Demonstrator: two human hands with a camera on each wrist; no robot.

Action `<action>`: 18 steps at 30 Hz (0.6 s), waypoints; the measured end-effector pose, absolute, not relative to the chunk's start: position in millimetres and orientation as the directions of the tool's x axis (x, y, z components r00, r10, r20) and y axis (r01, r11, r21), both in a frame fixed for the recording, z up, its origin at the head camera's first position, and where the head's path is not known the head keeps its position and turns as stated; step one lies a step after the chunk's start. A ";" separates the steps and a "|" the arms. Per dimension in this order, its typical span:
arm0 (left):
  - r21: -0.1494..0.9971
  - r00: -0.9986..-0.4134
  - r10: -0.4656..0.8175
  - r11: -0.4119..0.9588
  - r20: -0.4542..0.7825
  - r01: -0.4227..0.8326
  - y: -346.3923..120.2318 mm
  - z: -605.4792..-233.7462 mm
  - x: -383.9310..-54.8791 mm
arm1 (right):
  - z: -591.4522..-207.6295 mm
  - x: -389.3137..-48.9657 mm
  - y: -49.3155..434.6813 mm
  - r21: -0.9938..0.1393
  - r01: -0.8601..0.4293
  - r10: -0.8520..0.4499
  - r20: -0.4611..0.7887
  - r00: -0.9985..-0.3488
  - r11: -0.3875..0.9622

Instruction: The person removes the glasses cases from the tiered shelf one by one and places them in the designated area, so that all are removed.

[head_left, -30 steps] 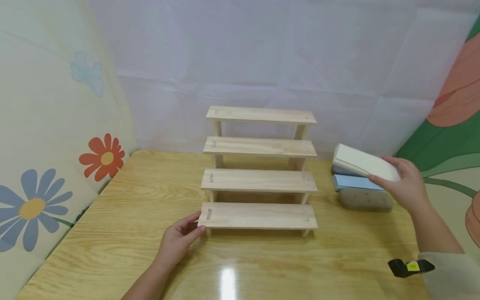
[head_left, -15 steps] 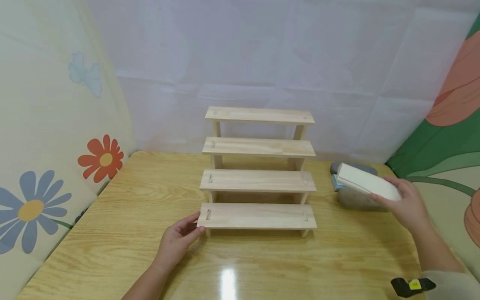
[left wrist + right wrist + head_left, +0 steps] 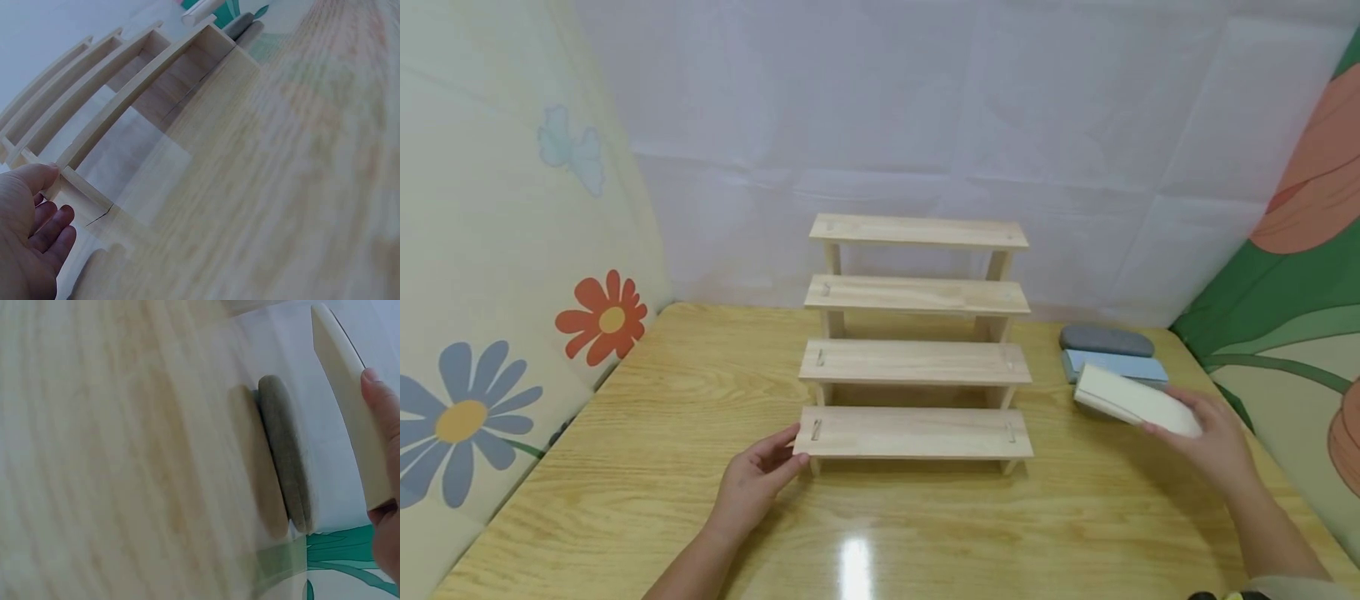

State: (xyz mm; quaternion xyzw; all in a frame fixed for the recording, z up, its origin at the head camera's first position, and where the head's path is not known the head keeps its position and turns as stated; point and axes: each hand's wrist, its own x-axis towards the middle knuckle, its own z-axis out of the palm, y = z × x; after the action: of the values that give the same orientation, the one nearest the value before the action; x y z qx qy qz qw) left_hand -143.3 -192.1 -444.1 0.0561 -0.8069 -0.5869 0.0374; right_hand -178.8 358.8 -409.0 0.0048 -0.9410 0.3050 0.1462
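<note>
A four-tier wooden display stand (image 3: 917, 362) stands mid-table in the head view. My left hand (image 3: 752, 483) holds the left end of its lowest shelf, thumb at the front corner; in the left wrist view the thumb presses that shelf's edge while other fingers curl beside the leg. At the right, my right hand (image 3: 1213, 433) grips the near end of a white glasses case (image 3: 1138, 400), raised and tilted over the table. Beneath it, a grey-brown glasses case (image 3: 284, 450) appears in the right wrist view; the white one hides most of it from the head view.
Behind the white case lie a light blue glasses case (image 3: 1116, 365) and a dark grey one (image 3: 1105, 339), side by side. A white cloth (image 3: 925, 100) hangs behind the wood-grain table (image 3: 910, 533). Flower-printed panels border the left and right.
My right hand has lowered the white case toward the near side, uncovering the dark grey and light blue cases and covering the grey-brown one. The left hand stays on the stand.
</note>
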 end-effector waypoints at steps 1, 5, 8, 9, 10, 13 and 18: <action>0.951 -0.991 -0.135 0.305 -0.007 -0.048 -192.1 -444.0 -143.3 | -411.1 -177.6 359.6 -0.571 -0.103 0.077 0.282 -0.956 0.815; 0.951 -0.991 -0.135 0.307 -0.005 -0.046 -192.1 -444.2 -143.6 | -418.6 -172.6 361.8 -0.555 -0.093 0.077 0.275 -0.958 0.827; 0.952 -0.991 -0.135 0.302 -0.006 -0.046 -192.4 -444.4 -143.9 | -423.6 -169.7 362.3 -0.575 -0.092 0.078 0.264 -0.961 0.813; 0.952 -0.991 -0.135 0.302 -0.006 -0.047 -192.5 -444.5 -143.9 | -425.3 -168.7 362.4 -0.577 -0.092 0.079 0.265 -0.961 0.812; 0.952 -0.991 -0.135 0.303 -0.008 -0.049 -192.6 -444.6 -144.0 | -427.2 -167.9 362.5 -0.578 -0.092 0.080 0.265 -0.961 0.811; 0.951 -0.990 -0.139 0.304 -0.010 -0.052 -192.7 -444.8 -144.1 | -431.9 -164.5 362.1 -0.590 -0.076 0.094 0.252 -0.963 0.804; 0.950 -0.990 -0.139 0.308 -0.013 -0.055 -192.5 -444.6 -143.9 | -436.6 -161.5 365.1 -0.606 -0.028 0.111 0.190 -0.975 0.795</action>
State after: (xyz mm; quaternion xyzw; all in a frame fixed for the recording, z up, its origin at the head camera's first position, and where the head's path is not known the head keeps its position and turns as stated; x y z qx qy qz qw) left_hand -143.9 -192.5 -444.6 0.0601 -0.8080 -0.5850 0.0356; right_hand -161.5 365.1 -436.6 -0.0223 -0.9411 0.3194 0.1087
